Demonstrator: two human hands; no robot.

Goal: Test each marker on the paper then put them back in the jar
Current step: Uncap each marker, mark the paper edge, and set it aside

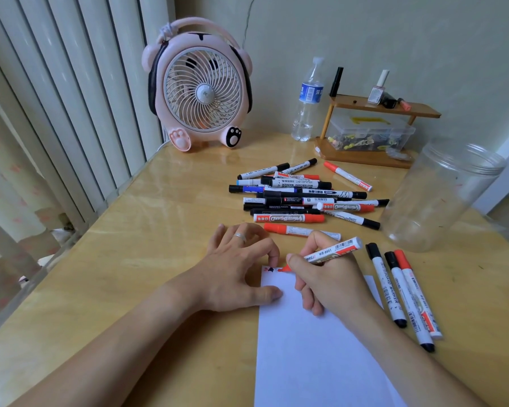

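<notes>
Gripping a red-tipped marker (334, 250) in the right hand (326, 277), fingers curled round the barrel, tip down at the far left corner of the white paper (312, 348) beside small red and black test marks (269, 269). Readable on the barrel: "WB-8801" and a barcode. Resting on the paper's left edge, the left hand (238, 271), fingers loosely bent, thumb pressing the sheet, holding nothing, a ring on one finger. Lying just right of the paper, three capped markers (400, 292), two black and one red, one lettered "WHITEBOARD MARKER". Heaped farther off, a pile of markers (300, 198) in black, red and blue, several printed "WHITEBOARD MARKER" upside down. Standing at the right, well apart from the hands, an upright clear jar (441, 198). Far left, a pink fan (199, 86); beside it a water bottle (307, 104) with a blue label, lettering unreadable.
</notes>
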